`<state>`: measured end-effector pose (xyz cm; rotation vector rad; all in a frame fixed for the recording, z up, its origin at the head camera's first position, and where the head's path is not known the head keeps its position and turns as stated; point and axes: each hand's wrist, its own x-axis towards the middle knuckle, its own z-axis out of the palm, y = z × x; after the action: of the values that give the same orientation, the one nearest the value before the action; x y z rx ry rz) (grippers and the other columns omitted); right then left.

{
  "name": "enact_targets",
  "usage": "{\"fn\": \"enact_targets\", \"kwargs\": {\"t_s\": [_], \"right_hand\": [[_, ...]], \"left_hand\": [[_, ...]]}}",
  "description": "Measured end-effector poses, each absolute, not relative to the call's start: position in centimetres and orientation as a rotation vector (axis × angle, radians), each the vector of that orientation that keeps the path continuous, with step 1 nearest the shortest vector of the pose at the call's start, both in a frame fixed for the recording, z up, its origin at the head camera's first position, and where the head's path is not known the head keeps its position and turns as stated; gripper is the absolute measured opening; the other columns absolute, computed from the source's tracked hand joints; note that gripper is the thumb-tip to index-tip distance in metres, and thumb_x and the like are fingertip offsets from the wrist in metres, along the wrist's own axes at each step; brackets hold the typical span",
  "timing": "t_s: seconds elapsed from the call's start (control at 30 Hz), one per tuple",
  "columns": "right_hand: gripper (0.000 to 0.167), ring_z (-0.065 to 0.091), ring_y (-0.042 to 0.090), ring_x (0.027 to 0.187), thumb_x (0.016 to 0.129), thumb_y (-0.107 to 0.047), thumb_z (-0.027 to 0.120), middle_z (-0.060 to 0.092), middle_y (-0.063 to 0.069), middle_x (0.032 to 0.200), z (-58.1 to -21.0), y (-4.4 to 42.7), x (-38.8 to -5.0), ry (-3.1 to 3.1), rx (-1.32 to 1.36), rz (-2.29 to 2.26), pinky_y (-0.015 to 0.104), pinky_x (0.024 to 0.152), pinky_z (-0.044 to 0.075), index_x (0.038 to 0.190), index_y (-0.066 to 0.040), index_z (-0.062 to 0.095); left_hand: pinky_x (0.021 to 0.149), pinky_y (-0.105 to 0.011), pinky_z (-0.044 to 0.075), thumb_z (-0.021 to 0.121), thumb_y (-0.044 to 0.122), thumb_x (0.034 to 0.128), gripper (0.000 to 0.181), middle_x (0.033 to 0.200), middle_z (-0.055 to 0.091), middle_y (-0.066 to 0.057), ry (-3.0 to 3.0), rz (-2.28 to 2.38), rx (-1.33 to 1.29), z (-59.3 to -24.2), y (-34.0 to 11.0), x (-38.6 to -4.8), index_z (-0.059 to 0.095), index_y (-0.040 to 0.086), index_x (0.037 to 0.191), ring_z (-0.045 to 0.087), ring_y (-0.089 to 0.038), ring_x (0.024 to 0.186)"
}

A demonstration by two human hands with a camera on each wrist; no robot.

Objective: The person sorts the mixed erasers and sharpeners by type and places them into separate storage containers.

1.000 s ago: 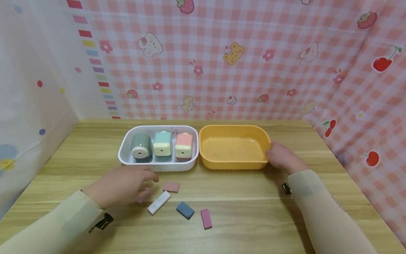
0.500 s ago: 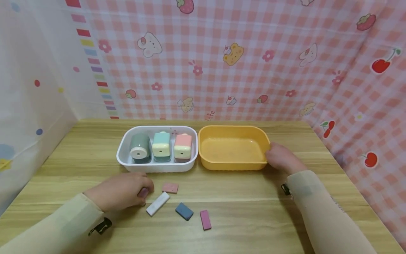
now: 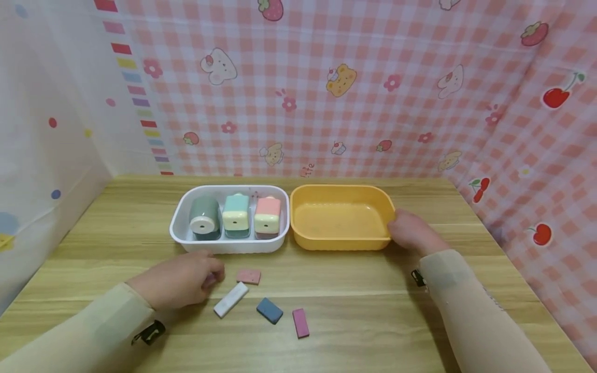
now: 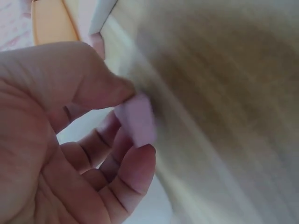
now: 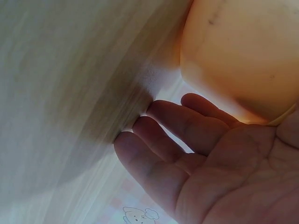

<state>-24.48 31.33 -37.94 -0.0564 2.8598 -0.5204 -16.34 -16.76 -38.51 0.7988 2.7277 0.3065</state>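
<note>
In the left wrist view, my left hand (image 4: 88, 126) pinches a small pale purple eraser (image 4: 138, 119) between thumb and fingertips, just above the table. In the head view it hovers left of a flat pink eraser (image 3: 249, 276) and a white eraser (image 3: 231, 299). A blue eraser (image 3: 269, 310) and a magenta eraser (image 3: 300, 323) lie further right. My right hand (image 3: 412, 231) is at the right end of a yellow tray (image 3: 342, 243). In the right wrist view its fingers stretch along the table beside the tray wall; the thumb is hidden.
A white tray (image 3: 233, 247) stands against the yellow one's left side. It holds a green pencil sharpener (image 3: 204, 212), a teal-and-cream sharpener (image 3: 236, 215) and a pink-and-cream sharpener (image 3: 268, 215). A pink checked cloth (image 3: 303, 103) hangs behind the wooden table (image 3: 373, 316).
My left hand has closed its fingers on the purple eraser and picked it up from beside the white eraser. The right hand has stayed at the yellow tray's end.
</note>
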Motion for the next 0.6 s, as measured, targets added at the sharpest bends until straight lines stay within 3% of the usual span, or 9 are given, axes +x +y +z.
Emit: {"fn": "enact_targets", "kwargs": {"t_s": [0.17,0.33,0.6], "right_hand": [[0.050,0.057,0.039,0.104,0.097,-0.016,0.038,0.061,0.030,0.117,-37.8,31.2,-24.4,2.852,-0.048,-0.534,0.059,0.105,0.047,0.132,0.018,0.052],[0.048,0.057,0.039,0.102,0.096,-0.015,0.039,0.062,0.030,0.115,-37.7,31.2,-24.3,2.859,-0.055,-0.542,0.059,0.103,0.048,0.129,0.018,0.054],[0.043,0.058,0.037,0.100,0.096,-0.014,0.039,0.063,0.027,0.112,-37.9,31.2,-24.4,2.863,-0.077,-0.557,0.058,0.101,0.049,0.124,0.014,0.058]], "left_hand": [[0.066,-0.025,0.044,0.077,0.003,0.0774,0.029,0.087,0.053,0.008,2.722,0.341,0.855,-37.7,-16.7,-16.7,0.066,0.025,0.093,0.049,-0.010,0.078],[0.066,-0.023,0.043,0.072,0.000,0.0797,0.026,0.086,0.051,0.010,2.733,0.391,1.033,-36.7,-16.0,-17.0,0.065,0.023,0.090,0.049,-0.005,0.076],[0.068,-0.025,0.044,0.067,0.000,0.0853,0.023,0.086,0.053,0.009,2.800,0.367,1.093,-34.2,-14.3,-18.2,0.066,0.023,0.091,0.050,-0.007,0.076]]}}
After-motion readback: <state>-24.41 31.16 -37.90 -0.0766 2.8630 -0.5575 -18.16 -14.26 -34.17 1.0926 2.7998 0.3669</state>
